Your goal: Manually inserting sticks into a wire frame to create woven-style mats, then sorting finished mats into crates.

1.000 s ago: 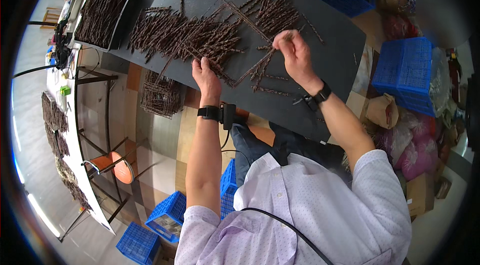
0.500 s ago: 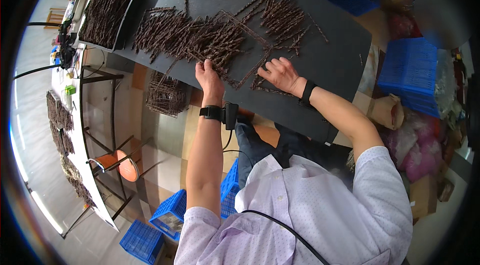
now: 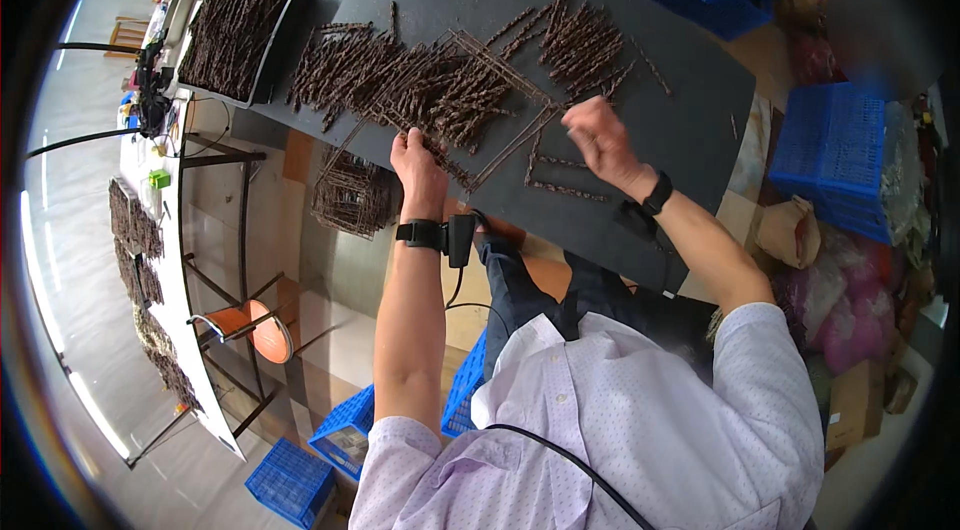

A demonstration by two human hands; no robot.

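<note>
My left hand (image 3: pixel 418 170) pinches the near edge of a rectangular frame (image 3: pixel 512 142) made of thin, dark brown twisted rods. The frame lies tilted over a heap of short brown twisted sticks (image 3: pixel 345 70). Just off the frame's right corner, my right hand (image 3: pixel 602 142) is raised with its fingers curled together. It is slightly blurred, and whatever it may hold is hidden. Below that hand, a few sticks (image 3: pixel 568 193) lie in an angular shape on the dark table (image 3: pixel 660 220). Beyond it sits a smaller pile of sticks (image 3: pixel 585 45).
A black tray (image 3: pixel 285 30) packed with upright-leaning sticks stands at the table's far left. Stacked brown frames (image 3: pixel 350 198) are below the near edge. Blue crates (image 3: pixel 830 150) stand at right, with more behind. A stool (image 3: pixel 268 332) is at lower left.
My right hand has lifted and moved right and away from the frame's corner. My left hand keeps its pinch on the frame. The whole view has shifted slightly.
</note>
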